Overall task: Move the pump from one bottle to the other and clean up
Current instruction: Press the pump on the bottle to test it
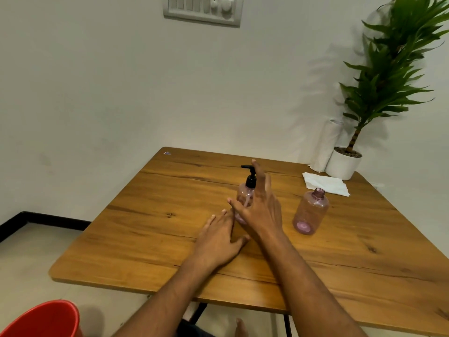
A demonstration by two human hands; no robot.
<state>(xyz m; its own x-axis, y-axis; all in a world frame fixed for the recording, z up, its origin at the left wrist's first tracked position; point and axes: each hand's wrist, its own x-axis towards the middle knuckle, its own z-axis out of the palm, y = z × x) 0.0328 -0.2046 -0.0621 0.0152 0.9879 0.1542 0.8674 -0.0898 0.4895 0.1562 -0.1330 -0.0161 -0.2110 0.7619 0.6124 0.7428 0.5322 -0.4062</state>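
Bucket: a red bucket (46, 319) is standing on the floor at the near left, below the worktop (136, 229) edge.
Left hand (218, 239): it is lying flat on the worktop, fingers (213, 221) straight and slightly apart, holding nothing, tips near the base of the pump bottle.
Right hand (260, 210): it is hovering in front of the pump bottle (243, 193), fingers spread wide, gripping nothing.
Pump (250, 176): it is sitting, black, on the upright pink bottle at mid-worktop.
Open bottle (311, 211): it is standing capless to the right, apart from the first.
Tissue (325, 183): it is lying beyond the open bottle.
Far corner: a paper roll (326, 147) is leaning beside a potted plant (345, 161).
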